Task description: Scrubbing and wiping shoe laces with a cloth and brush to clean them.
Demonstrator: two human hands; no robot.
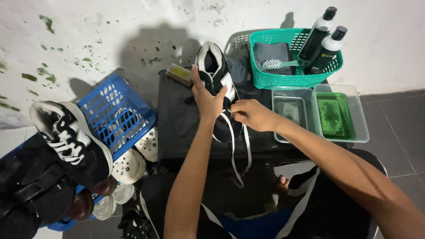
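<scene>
A black sneaker with white stripes point(215, 71) lies on a black-covered table point(177, 119), its opening pointing away from me. My left hand point(206, 98) grips its side and tongue area. My right hand point(252, 114) pinches a white lace point(233, 146) at the shoe's front; loose lace ends hang over the table's near edge.
A teal basket point(287, 79) at the back holds a grey cloth, a brush and two black-and-white bottles point(322, 42). Two clear tubs point(354, 132) stand right, one with green contents. A blue crate point(116, 116), another black sneaker point(73, 141) and white clogs lie left.
</scene>
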